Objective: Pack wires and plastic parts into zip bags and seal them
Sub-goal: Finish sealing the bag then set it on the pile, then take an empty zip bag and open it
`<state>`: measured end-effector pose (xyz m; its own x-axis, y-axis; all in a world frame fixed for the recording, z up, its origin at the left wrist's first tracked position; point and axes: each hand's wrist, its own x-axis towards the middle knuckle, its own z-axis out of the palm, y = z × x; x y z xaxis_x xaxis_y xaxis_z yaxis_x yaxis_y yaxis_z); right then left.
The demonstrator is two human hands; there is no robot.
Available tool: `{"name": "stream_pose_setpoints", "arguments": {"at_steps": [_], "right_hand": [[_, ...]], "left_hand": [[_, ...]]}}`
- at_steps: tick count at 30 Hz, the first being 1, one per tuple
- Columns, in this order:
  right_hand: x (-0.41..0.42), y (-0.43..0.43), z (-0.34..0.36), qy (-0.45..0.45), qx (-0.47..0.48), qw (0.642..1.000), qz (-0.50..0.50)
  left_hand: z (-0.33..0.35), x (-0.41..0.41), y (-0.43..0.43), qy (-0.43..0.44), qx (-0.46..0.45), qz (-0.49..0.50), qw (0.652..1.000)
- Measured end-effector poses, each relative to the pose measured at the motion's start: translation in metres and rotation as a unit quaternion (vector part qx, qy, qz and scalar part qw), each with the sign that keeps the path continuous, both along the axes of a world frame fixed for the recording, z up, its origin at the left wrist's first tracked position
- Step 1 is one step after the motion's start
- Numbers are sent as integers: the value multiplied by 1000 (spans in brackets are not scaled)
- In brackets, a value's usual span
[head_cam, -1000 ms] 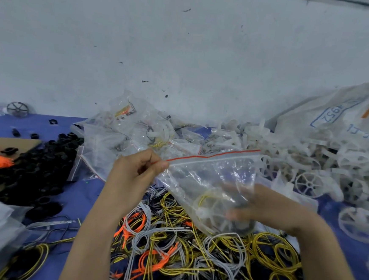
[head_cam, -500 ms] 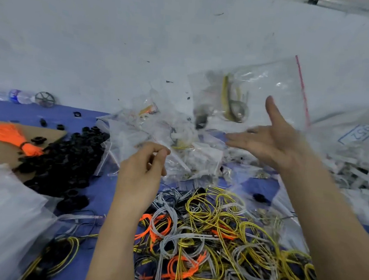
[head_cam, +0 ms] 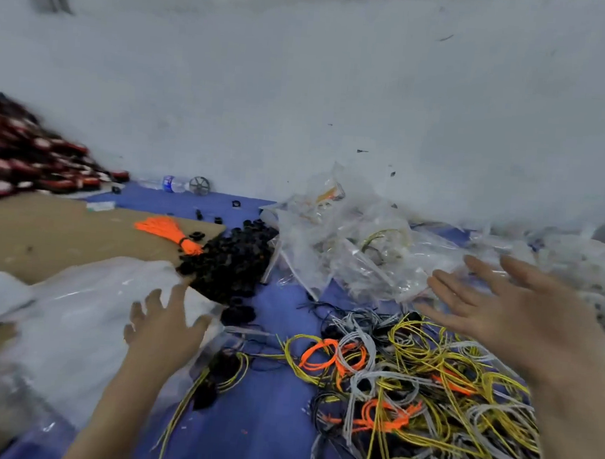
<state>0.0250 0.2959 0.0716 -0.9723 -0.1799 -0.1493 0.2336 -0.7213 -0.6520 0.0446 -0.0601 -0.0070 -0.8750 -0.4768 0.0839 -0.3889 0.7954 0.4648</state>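
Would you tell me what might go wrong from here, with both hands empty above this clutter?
The wire pile is tangled, so lifting one loop may drag neighbours along. The left hand is over layered clear plastic, where several sheets could come up together. The black parts beside it might scatter.

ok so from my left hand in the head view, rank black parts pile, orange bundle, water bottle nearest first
1. black parts pile, just ahead and to the right of the left hand
2. orange bundle, farther ahead, on the cardboard
3. water bottle, farthest back
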Motion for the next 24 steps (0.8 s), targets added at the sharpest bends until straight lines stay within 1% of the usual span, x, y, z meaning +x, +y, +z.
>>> {"name": "stream_pose_setpoints", "arguments": {"at_steps": [1,2,3,5,8,10,11,13,15,18,19,20,22,24], "right_hand": [[1,-3,1,0,2,1000,0],[2,-6,2,-2,5,1000,-1],[2,-8,2,-5,8,1000,-5],[0,-8,1,-10,9,1000,-10],[-1,-7,-1,-5,1,1000,-3],[-2,-4,-2,-3,-4,1000,-5],[-2,-2,-2,-1,-7,1000,-7],[-4,1,-2,2,-15,1000,-12],[-7,5,-4,12,-27,999,-16],[-8,4,-3,14,-17,1000,-16],[-8,3,-3,10,-12,1000,-19],[-8,2,-3,8,-11,1000,-23],[-7,0,-3,11,-14,999,-26],[-5,-4,-2,12,-12,1000,-22]], "left_hand": [[-11,-1,-11,-66,-20,15,997],[-22,-2,-21,-96,-40,9,995],[-30,-1,-30,-98,-60,-10,993],[-36,0,-45,-45,-79,-40,995],[-25,-4,-61,41,-60,-28,997],[-12,-8,-64,48,-9,-8,999],[-7,-10,-64,45,13,-19,999],[2,-14,-59,5,20,-73,997],[6,-20,-50,-54,-5,-106,993],[4,-30,-40,-124,-122,-71,982],[5,-31,-37,-117,-149,-52,981],[5,-33,-36,-96,-157,-38,982],[3,-34,-37,-49,-154,-34,986],[2,-29,-34,18,-148,-32,988]]}}
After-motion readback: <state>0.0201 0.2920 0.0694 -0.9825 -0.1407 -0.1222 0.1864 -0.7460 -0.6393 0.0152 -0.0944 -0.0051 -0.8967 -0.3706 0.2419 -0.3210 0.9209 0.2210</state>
